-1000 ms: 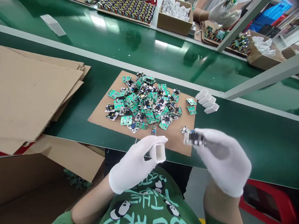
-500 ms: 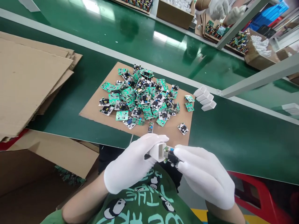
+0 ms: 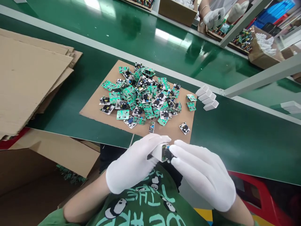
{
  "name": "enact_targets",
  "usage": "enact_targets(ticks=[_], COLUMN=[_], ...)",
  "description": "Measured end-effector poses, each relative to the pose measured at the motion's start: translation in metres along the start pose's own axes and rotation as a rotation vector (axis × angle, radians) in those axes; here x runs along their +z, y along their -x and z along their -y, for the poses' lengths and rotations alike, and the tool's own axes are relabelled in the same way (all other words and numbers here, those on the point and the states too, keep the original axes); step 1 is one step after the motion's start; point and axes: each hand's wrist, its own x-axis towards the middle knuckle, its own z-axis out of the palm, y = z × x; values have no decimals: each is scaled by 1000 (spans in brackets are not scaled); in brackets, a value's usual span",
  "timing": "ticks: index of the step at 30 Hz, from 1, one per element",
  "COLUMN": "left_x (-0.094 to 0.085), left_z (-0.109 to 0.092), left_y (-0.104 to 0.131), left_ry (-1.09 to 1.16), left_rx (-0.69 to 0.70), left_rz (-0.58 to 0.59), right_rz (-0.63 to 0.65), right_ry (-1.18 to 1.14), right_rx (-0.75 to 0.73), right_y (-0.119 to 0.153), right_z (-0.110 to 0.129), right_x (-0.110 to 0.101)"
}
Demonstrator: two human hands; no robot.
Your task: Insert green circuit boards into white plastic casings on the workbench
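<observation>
My left hand [image 3: 134, 163], in a white glove, is closed around a white plastic charger housing [image 3: 158, 152] whose open end faces right. Between the fingertips of my gloved right hand [image 3: 204, 172] is a small circuit board [image 3: 167, 153] with dark parts on it. Part of this board sits inside the housing's mouth, and its outer end still shows. Just beyond my hands, a heap of green and white circuit boards [image 3: 147, 97] lies on a cardboard sheet [image 3: 94, 110]. One single board [image 3: 184, 128] rests apart at the sheet's right side.
Several white housings [image 3: 207, 97] stand in a row right of the sheet. Flat cardboard [image 3: 33, 75] is stacked at left, above an open carton [image 3: 58, 150] with boards inside. A metal rail [image 3: 98, 47] crosses behind. Another person's gloved hands [image 3: 215, 18] work across the bench.
My right hand has moved left, pushing the circuit board deeper into the housing, so less of it shows. My left hand stays nearly in place. The other person's hands have shifted.
</observation>
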Motion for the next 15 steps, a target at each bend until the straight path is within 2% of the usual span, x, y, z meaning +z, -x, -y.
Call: enact_targets(ticks=[5,15], left_x=[0,0], left_z=[0,-2], left_y=[-1,-1], left_ry=[-13,0], left_rx=[-10,-12], left_rz=[10,5], right_rz=[105,166], right_ry=[125,115], right_rx=[39,11], right_y=[-10,-17], right_z=[6,3], right_x=[-8,-12])
